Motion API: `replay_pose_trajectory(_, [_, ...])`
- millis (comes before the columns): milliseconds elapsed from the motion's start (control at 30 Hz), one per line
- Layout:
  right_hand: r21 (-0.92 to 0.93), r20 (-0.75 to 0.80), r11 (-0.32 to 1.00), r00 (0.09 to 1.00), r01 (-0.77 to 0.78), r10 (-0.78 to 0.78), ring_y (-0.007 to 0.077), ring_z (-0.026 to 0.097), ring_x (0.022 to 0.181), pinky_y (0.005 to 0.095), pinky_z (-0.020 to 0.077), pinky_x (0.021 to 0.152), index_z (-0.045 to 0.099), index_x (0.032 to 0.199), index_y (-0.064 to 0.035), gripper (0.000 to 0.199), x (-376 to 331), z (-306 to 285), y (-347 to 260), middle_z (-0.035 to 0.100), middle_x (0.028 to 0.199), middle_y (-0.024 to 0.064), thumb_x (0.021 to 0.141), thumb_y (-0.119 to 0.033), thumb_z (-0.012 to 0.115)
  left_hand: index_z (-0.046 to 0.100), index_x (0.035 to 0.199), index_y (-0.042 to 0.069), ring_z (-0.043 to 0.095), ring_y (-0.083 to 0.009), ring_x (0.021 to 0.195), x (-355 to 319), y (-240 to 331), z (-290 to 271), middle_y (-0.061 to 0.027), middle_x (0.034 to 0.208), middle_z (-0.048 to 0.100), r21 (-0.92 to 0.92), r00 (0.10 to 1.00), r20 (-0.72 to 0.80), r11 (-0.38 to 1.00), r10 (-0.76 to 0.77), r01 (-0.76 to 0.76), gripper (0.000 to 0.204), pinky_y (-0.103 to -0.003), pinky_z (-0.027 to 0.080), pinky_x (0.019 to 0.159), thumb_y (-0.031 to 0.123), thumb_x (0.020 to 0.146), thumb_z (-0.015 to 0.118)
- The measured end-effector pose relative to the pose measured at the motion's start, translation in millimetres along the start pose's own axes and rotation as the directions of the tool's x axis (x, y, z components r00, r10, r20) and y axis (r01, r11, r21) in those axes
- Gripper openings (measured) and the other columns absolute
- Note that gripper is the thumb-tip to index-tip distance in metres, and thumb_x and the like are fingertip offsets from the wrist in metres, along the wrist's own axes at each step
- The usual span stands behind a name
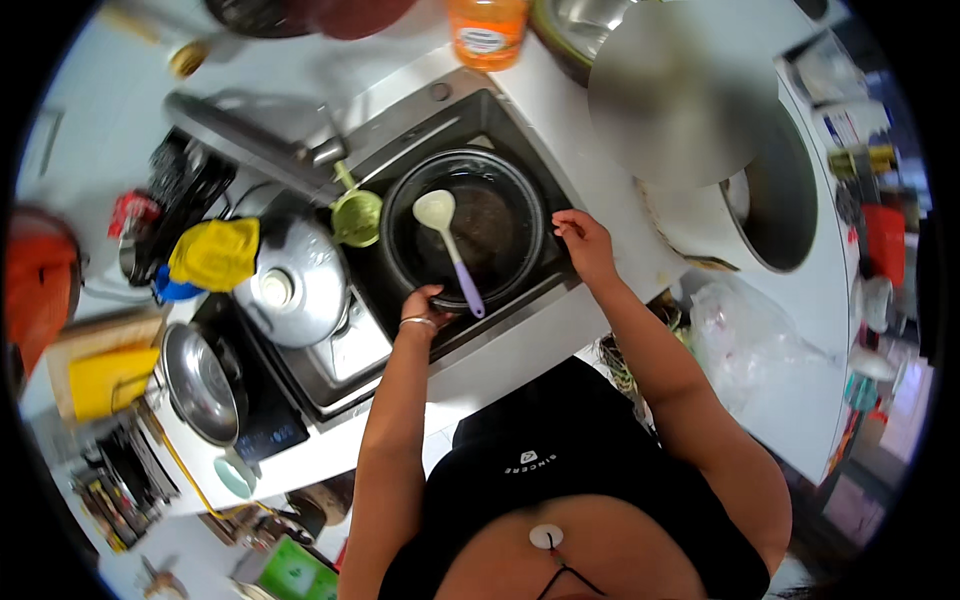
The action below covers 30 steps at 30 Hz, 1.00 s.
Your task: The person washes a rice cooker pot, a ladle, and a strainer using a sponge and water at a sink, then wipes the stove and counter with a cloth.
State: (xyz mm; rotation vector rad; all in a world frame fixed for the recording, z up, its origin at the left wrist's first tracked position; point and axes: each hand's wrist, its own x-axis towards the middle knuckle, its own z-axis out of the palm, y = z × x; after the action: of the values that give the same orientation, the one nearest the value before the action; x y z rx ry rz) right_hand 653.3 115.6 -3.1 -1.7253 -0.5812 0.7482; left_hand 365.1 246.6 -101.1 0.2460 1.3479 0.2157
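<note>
A black round pot (500, 190) sits in the steel sink (440, 105). Inside it lies a ladle (448, 240) with a pale green bowl and a purple handle. My left hand (425, 303) grips the pot's near rim, just beside the ladle's handle end. My right hand (583, 240) rests on the pot's right rim at the sink's edge, fingers curled over it. A small green strainer cup (357, 215) sits at the pot's left side under the tap (250, 135).
A steel lid (290, 285) and a yellow cloth (215, 252) lie left of the sink. A small steel pot (200, 380) stands on a dark cooktop. An orange bottle (487, 30) is behind the sink. A large grey round lid (680, 95) and a white basin (790, 200) are at right.
</note>
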Motion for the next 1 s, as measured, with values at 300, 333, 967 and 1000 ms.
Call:
replay_pose_trajectory(300, [0.124,-0.097,0.99,0.994,0.065,-0.053,0.0151,0.063,0.08,0.0271,0.0503,0.073,0.064,0.1,-0.0009,0.017,-6,-32,7,0.067,0.095,0.0085,0.089,-0.003,0.051,0.059,0.082,0.01,0.062,-0.0285,0.077,-34,22,-20,-0.0066,0.084,0.065,-0.064,0.997,-0.019,0.995,0.074,-0.075,0.014,-0.045,0.048,0.063,0.006,0.069,0.062])
replay_pose_trajectory(333, [0.101,-0.103,0.991,0.992,0.085,-0.074,0.0151,0.063,0.08,0.0271,0.0503,0.073,0.064,0.1,-0.0015,0.017,-7,-32,7,0.067,0.094,0.0083,0.089,-0.003,0.051,0.059,0.082,0.009,0.063,-0.0286,0.078,-40,26,-17,-0.0064,0.085,0.065,-0.048,0.997,-0.051,0.997,0.059,-0.061,0.014,-0.045,0.05,0.065,0.004,0.069,0.061])
replay_pose_trajectory(967, [0.53,0.285,0.799,0.947,-0.284,0.147,0.0194,0.057,0.107,0.031,0.0458,0.092,0.042,0.132,0.0015,0.058,23,12,-29,0.059,0.116,0.0125,0.083,-0.012,0.069,0.062,0.072,0.01,0.066,-0.024,0.061,-130,56,29,-0.0059,0.069,0.067,0.056,0.993,-0.04,0.992,0.113,-0.111,0.002,-0.035,0.05,0.048,0.008,0.072,0.062])
replay_pose_trajectory(1000, [0.651,0.32,0.689,0.938,-0.318,0.132,0.0179,0.056,0.107,0.0302,0.0454,0.092,0.041,0.133,0.0015,0.06,27,12,-30,0.059,0.117,0.0113,0.082,-0.01,0.07,0.063,0.072,0.009,0.066,-0.0241,0.061,-135,60,33,-0.0063,0.068,0.067,0.067,0.994,-0.017,0.992,0.109,-0.107,0.002,-0.034,0.05,0.048,0.008,0.072,0.062])
